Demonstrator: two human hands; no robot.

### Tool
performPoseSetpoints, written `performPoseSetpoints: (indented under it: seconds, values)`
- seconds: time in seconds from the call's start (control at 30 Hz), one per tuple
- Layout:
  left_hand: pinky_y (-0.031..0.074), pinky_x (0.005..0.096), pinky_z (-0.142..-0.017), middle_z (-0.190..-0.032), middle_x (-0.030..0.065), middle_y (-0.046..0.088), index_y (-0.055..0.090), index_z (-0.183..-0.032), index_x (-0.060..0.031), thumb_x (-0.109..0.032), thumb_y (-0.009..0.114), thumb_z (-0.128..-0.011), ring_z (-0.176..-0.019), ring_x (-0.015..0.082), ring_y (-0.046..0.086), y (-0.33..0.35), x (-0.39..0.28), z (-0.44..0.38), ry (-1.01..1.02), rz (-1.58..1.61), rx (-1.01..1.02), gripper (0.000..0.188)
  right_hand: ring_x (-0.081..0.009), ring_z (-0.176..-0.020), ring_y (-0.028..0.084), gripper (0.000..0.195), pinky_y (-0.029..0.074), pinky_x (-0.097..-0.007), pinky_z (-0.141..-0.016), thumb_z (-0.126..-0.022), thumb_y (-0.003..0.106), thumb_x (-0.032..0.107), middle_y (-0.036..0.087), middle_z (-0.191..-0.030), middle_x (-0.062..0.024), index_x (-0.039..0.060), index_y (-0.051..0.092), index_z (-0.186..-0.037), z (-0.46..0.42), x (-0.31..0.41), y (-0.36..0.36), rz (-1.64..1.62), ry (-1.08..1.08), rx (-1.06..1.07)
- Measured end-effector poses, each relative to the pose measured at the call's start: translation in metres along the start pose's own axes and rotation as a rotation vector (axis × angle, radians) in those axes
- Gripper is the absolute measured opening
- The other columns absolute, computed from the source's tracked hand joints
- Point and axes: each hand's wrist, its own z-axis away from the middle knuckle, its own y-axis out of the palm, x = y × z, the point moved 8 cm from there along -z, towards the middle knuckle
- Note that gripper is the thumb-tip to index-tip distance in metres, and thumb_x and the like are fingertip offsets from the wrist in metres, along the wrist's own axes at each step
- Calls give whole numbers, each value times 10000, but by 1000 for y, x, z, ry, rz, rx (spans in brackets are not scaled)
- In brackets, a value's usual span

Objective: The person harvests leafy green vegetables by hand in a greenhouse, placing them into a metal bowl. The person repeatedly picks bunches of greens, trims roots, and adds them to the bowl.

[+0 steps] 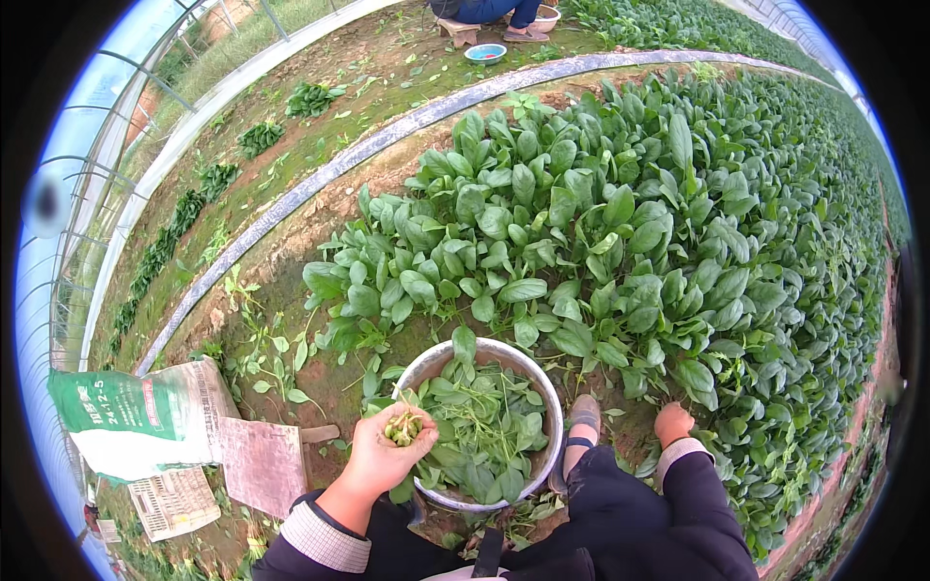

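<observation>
My left hand (370, 454) is closed around a bunch of leafy greens that look like spinach, the pale cut stem ends (403, 428) facing up. It is held over the left rim of a round basin (554, 436). Loose leaves and thin stems (483, 421) fill much of that basin, which stands on the soil between my feet. My right hand (673, 423) is low at the near edge of the growing leafy plants (581, 218), its fingers curled. Leaves overlap its far side, so what it grips is hidden.
At left lie a green-and-white printed sack (134, 414), a flat board (261, 465) and a plastic crate (174, 501). A pale hose (290, 207) curves across the ground. Beyond it lie cut bunches (171, 232). A seated person (487, 11) is near a blue basin (485, 53).
</observation>
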Motion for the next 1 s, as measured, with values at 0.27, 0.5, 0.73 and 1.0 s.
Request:
performPoseSetpoints:
  seconds: [0.27,0.5,0.73,1.0]
  values:
    - [524,311,-735,-837,76,596,545,-912,15,47,612,-794,-779,181,625,-2,-18,16,199,393,2,139,-378,-998,567,342,449,-404,-874,-712,580,154,606,-1011,-249,-26,575,-1004,53,-25,-22,-541,-223,-172]
    - [507,287,-639,-830,61,586,565,-910,-3,18,639,-775,-675,165,597,-18,-31,36,291,503,-34,156,-60,-703,537,117,440,-216,-661,-798,643,58,613,-793,-3,21,600,-901,179,62,-235,-1392,-952,-215]
    - [508,256,-558,-922,46,590,547,-1004,-22,37,663,-742,-723,123,576,-19,-23,42,280,568,23,293,-91,-807,570,107,442,-227,-777,-819,621,22,632,-891,-19,20,614,-925,332,119,-330,-1655,-1298,-157]
    - [228,303,-1074,-1437,133,265,202,-1404,-27,43,735,-599,-1316,205,281,-27,-50,50,583,279,-8,968,-235,-872,619,207,487,-359,-818,-864,569,173,646,-952,-137,7,600,-984,425,207,-291,-2026,-1423,576]
